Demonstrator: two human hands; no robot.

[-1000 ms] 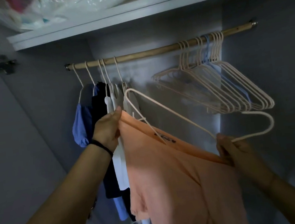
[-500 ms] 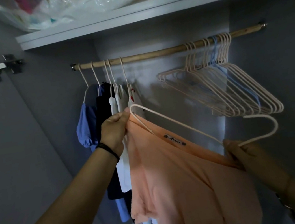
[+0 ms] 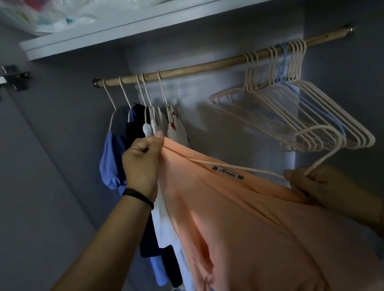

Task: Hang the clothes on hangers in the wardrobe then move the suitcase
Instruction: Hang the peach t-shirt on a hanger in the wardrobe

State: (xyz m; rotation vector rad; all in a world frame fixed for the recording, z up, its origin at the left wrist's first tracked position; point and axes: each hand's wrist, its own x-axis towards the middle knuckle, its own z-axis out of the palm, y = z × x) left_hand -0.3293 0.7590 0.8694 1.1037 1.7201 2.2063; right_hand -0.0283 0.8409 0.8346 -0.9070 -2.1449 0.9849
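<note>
Gripping a peach garment (image 3: 234, 225) labelled "Moda", left hand (image 3: 142, 162) pinching its edge, right hand (image 3: 315, 184) clutching hanger (image 3: 263, 172) and fabric.

my left hand (image 3: 143, 167), mid-left of the frame, arm stretched upward, pinches the peach cotton top (image 3: 234, 225); my right hand (image 3: 315, 187), lower right, grips the cream wire hanger (image 3: 319, 165).

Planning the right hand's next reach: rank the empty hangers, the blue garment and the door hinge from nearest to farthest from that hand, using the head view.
1. empty hangers, just above the right hand.
2. blue garment, hanging far left.
3. door hinge, upper left, beyond it.
</note>
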